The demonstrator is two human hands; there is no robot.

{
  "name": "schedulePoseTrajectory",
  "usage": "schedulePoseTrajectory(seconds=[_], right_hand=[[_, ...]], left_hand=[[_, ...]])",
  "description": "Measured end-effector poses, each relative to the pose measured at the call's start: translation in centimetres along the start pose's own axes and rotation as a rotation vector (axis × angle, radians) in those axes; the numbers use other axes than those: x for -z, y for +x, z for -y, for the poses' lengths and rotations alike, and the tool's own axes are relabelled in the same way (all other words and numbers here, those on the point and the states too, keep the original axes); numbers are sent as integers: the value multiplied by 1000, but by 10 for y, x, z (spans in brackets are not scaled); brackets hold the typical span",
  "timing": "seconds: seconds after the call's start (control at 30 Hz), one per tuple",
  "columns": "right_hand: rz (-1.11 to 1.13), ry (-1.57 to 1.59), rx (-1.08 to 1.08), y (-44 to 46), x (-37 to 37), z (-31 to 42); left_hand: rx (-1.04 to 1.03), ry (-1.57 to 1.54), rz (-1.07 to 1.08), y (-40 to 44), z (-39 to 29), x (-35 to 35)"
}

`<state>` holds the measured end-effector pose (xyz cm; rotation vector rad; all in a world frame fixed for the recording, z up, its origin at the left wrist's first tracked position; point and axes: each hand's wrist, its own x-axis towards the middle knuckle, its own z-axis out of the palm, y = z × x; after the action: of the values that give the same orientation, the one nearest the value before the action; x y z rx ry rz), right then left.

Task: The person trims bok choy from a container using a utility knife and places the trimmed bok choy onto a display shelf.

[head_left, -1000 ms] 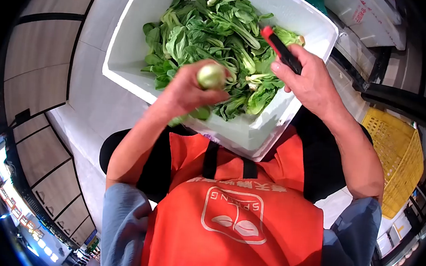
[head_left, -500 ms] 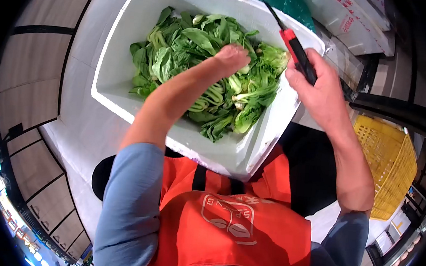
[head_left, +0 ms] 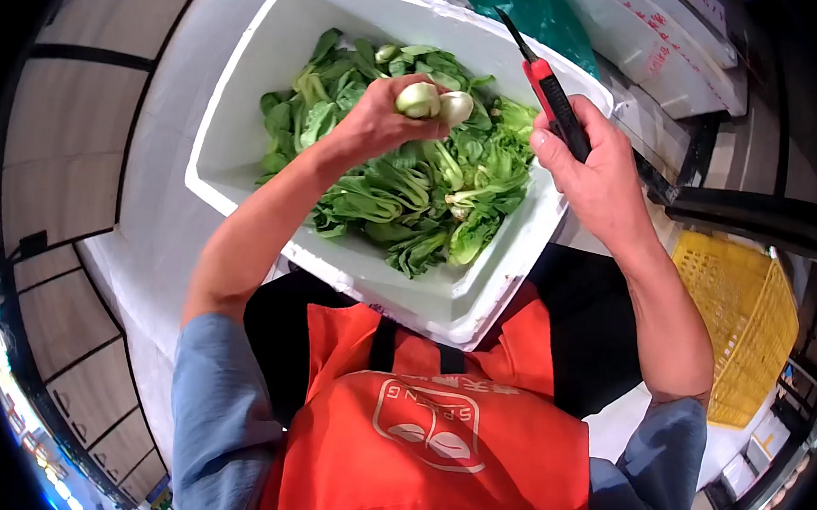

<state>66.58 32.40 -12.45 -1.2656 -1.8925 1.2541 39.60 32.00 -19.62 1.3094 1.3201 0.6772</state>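
Note:
My left hand [head_left: 380, 116] is closed round two bok choy [head_left: 419, 100], whose pale green stem ends face up, over the white foam box [head_left: 232, 134]. The leaves of these two are mostly hidden below the hand. My right hand [head_left: 604, 169] grips a red and black utility knife [head_left: 559, 100] above the box's right edge; its thin dark blade is out and points up and to the left. Leafy greens [head_left: 384, 192], with several pale stems among them, lie in the box beneath my left hand.
A yellow plastic basket [head_left: 730, 325] stands at the right. Behind the box are a green plastic bag [head_left: 530, 12] and white boxes with red print [head_left: 645, 49]. Wood-look cabinets [head_left: 73, 108] line the left side. A red apron [head_left: 433, 446] covers my lap.
My left hand went down into the greens and has come up with two bok choy in place of the earlier one. The knife stays in my right hand, its blade now in plain view.

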Motion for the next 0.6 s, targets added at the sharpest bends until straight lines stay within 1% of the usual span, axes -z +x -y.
schedulePoseTrajectory(seconds=[0.03,0.1,0.17,0.23,0.27,0.33,0.37,0.5,0.53,0.6], right_hand=[[18,-3,5,0,-2,0],[52,-8,18,-1,-10,4],[88,68,117,-5,-23,8],[128,39,140,-10,-34,14],[174,16,196,-12,-36,17],[169,33,259,-17,-42,23],[165,40,291,-19,-44,26],[247,30,267,-31,-41,36],[193,-31,342,-33,-44,33],[157,-59,383,-38,-48,33]], left_hand=[[20,-28,-11,-22,-17,5],[-44,-153,-60,-58,-28,9],[-17,-186,-128,-90,-40,10],[-74,-398,-169,-115,-51,4],[-98,-448,-213,-124,-53,0],[-149,-551,-300,-138,-57,-6],[-153,-540,-306,-144,-59,-8],[-133,-514,-313,-153,-64,-11],[-124,-511,-312,-152,-62,-9],[-97,-499,-313,-152,-55,-8]])
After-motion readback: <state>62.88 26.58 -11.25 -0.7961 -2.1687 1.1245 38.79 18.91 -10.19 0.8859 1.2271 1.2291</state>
